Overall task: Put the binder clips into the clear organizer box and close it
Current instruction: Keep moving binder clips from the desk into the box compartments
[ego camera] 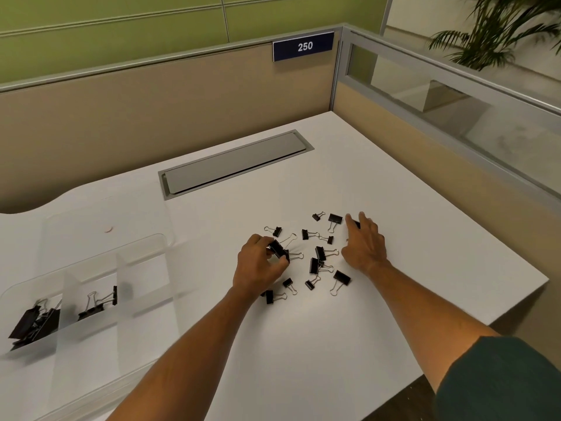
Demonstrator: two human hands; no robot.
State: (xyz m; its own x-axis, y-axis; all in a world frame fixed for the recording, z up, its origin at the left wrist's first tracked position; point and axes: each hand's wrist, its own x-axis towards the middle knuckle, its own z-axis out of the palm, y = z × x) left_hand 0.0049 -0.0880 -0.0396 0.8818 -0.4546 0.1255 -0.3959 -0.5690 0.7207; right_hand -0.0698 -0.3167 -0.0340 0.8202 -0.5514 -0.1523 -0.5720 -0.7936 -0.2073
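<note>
Several black binder clips (318,256) lie scattered on the white desk (394,208) between my two hands. My left hand (259,265) is curled around a couple of clips (278,249) at the left side of the pile. My right hand (364,241) lies flat at the pile's right side, its fingertips touching a clip (355,224); whether it grips that clip is unclear. The clear organizer box (91,268) stands open at the left, with clips in its two near-left compartments (97,303). Its lid (106,220) lies folded back behind it.
A grey cable hatch (236,164) is set into the desk behind the pile. Beige partition walls (151,117) close off the back and right. The desk's front-right edge (485,323) runs close to my right forearm.
</note>
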